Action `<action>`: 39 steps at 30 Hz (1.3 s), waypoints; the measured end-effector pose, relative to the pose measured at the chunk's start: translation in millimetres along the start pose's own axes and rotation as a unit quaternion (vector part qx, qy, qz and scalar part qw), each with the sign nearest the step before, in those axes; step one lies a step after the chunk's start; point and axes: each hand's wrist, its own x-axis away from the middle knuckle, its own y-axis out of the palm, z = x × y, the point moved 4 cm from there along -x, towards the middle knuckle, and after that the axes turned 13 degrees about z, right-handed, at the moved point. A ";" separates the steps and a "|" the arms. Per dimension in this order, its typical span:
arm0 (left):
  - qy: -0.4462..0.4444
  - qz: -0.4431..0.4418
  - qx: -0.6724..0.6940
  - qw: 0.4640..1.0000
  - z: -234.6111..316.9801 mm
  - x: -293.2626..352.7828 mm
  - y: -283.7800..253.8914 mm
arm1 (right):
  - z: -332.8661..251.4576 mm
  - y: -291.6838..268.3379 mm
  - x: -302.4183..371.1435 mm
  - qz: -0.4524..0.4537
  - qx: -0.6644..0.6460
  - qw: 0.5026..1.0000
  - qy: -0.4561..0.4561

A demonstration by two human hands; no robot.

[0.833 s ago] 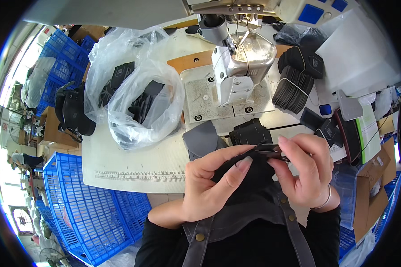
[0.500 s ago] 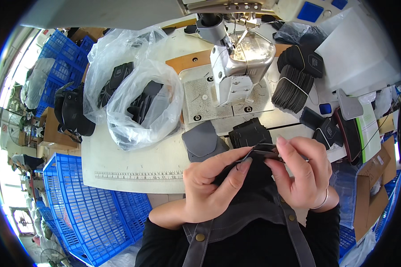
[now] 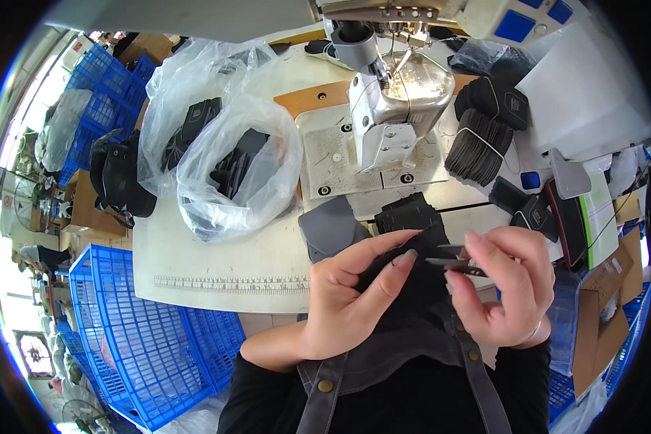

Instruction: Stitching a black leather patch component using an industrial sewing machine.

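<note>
Pinched between thumb and forefinger of my left hand (image 3: 347,304) is a black fabric piece (image 3: 427,275); much of it hangs dark against my apron, so its outline is hard to tell. My right hand (image 3: 510,286) grips small thread snips (image 3: 443,263) with the two blades apart, their tips pointing left toward the fabric, a little off it. Just beyond my hands on the table lie a flat dark grey piece (image 3: 330,226) and a pile of black pieces (image 3: 410,214).
A sewing machine (image 3: 390,123) stands ahead. Clear plastic bags (image 3: 278,181) of dark pieces lie left of it; banded stacks (image 3: 477,145) lie right. Blue crates (image 3: 145,340) stand at the table's left, and a cardboard box (image 3: 600,325) at the right.
My right hand has drawn back to the right with the snips, away from the fabric and my left hand. The snips' blades now show. The left hand has shifted slightly right.
</note>
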 end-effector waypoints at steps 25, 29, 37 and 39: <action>-0.075 -0.029 0.113 0.990 -9.4 2.7 -0.2 | -0.2 9.7 4.1 -0.004 0.057 0.996 -0.064; -0.069 -0.018 0.106 0.992 -6.4 3.4 1.6 | 0.3 9.9 4.3 -0.013 0.059 0.996 -0.065; -0.009 0.030 0.028 0.999 -6.4 8.5 1.1 | -1.4 16.1 12.4 0.006 0.072 0.996 -0.060; 0.061 0.030 0.007 0.998 -3.2 7.2 0.9 | 1.0 18.3 13.6 0.023 0.007 1.000 0.000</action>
